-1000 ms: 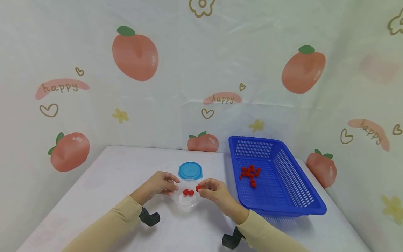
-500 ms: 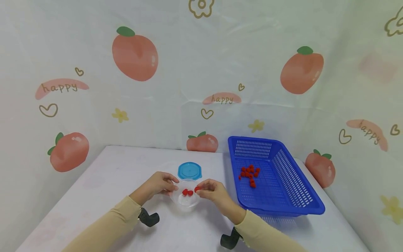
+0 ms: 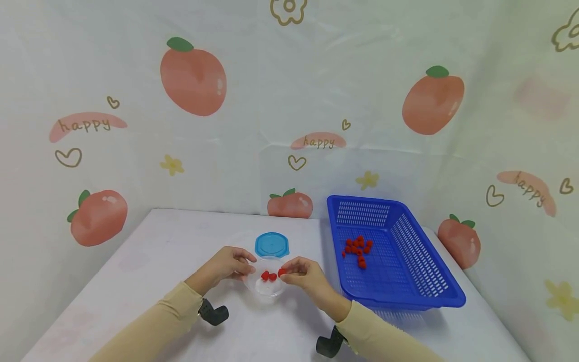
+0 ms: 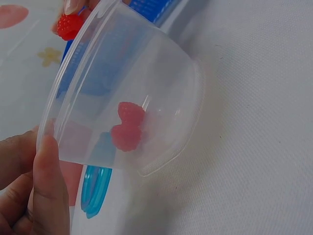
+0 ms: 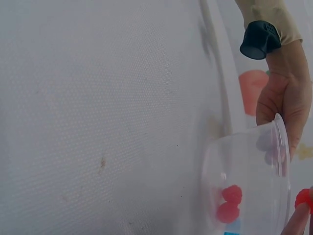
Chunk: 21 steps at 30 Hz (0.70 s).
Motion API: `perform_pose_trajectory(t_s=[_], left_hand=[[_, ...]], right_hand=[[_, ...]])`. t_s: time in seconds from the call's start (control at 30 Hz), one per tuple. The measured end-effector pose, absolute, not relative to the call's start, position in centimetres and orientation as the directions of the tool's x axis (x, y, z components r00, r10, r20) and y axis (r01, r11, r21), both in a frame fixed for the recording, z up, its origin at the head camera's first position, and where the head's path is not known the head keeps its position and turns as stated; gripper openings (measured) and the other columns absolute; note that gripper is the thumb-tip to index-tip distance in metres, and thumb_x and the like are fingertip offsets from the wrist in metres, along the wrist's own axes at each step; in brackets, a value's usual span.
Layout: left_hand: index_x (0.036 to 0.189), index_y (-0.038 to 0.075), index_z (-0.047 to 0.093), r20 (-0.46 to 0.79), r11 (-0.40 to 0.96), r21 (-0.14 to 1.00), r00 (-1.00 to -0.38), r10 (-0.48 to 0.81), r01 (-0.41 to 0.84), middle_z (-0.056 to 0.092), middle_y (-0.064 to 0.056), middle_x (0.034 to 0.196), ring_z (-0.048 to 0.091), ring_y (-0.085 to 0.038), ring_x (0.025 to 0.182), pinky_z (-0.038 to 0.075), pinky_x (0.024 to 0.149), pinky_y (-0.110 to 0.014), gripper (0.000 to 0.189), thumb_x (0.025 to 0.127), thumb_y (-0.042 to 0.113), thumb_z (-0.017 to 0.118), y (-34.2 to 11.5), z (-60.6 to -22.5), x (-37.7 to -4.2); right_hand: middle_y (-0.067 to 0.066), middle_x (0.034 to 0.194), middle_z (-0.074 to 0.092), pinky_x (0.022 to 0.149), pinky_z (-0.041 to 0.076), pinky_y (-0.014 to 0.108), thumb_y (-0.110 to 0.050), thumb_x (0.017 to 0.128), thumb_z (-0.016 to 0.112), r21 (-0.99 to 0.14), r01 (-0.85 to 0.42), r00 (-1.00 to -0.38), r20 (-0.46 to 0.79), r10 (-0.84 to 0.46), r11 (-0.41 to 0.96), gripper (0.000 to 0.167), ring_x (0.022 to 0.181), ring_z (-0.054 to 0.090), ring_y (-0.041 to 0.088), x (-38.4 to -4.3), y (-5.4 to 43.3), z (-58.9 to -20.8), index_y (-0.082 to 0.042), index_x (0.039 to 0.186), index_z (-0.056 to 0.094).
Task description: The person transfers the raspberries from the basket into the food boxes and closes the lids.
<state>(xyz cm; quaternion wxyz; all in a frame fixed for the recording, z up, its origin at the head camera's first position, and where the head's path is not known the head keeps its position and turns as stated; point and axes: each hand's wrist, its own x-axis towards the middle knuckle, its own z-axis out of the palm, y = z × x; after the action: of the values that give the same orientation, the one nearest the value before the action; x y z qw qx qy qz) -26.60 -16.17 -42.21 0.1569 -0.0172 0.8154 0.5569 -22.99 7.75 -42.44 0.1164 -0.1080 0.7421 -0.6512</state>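
Note:
A clear plastic bowl (image 3: pixel 269 290) stands on the white table, and two red raspberries (image 4: pixel 128 126) lie inside it against the bottom. My left hand (image 3: pixel 229 264) grips the bowl's left rim between thumb and fingers, as the left wrist view (image 4: pixel 41 188) also shows. Between the thumb and fingertips of my right hand (image 3: pixel 312 281) is another raspberry (image 4: pixel 70 26), pinched right at the bowl's right rim. Several more raspberries (image 3: pixel 357 246) lie together in the blue basket (image 3: pixel 407 251) on the right.
Just behind the bowl a blue lid (image 3: pixel 272 245) lies flat on the table (image 3: pixel 181 241). The basket's near left corner comes close to my right wrist. A printed cloth backdrop (image 3: pixel 253 90) rises behind the table. A black wrist camera (image 3: pixel 212 312) sits under each sleeve.
The right hand, still pinching its raspberry, has moved very slightly left along the bowl's rim. The head view has shifted a little. The left hand keeps its grip on the bowl.

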Motion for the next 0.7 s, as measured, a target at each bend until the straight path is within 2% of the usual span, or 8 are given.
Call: perform_pose_trajectory(t_s=[0.7], left_hand=[[0.106,0.002,0.067,-0.274,0.382,0.9,-0.953,0.128,-0.207,0.062,-0.007,0.076,0.06,-0.016,0.059,0.056,0.062,-0.025,0.025,0.083,0.008,0.074,-16.02,-42.26,-26.54]], right_hand=[[0.005,0.093,0.068,0.08,0.054,0.024,-0.004,0.085,0.071,-0.992,-0.011,-0.95,-0.029,-0.311,0.126,0.024,0.08,0.062,0.011,-23.01,7.7,-42.5,0.008,0.104,0.064]])
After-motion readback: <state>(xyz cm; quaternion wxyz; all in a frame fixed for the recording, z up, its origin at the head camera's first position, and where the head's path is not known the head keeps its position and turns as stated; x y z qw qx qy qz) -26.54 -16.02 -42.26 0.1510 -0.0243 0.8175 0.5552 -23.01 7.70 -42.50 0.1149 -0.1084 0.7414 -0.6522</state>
